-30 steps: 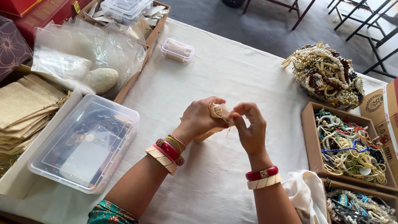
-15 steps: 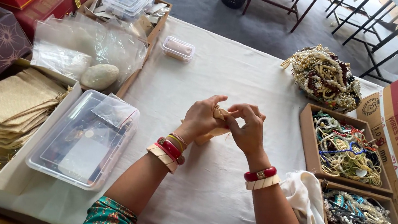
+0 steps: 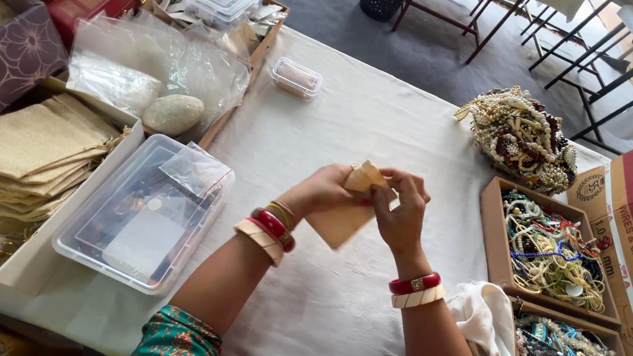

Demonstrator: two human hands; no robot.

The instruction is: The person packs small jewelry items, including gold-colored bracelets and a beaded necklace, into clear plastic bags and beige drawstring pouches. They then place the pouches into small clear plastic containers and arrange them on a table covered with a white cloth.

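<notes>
- Head view, centre frame: small tan burlap drawstring pouch point(image 3: 347, 210) held off the white tablecloth point(image 3: 356, 118) — lifted, it seems, so both hands can work its mouth.
- Left hand point(image 3: 324, 191) grips the pouch top; right hand point(image 3: 401, 208) pinches the gathered mouth.
- Left of frame: clear lidded plastic box point(image 3: 141, 213) and stack of flat burlap pouches point(image 3: 21, 158) — supplies within reach.
- Right edge: cardboard trays of beaded jewellery point(image 3: 553, 251).
</notes>
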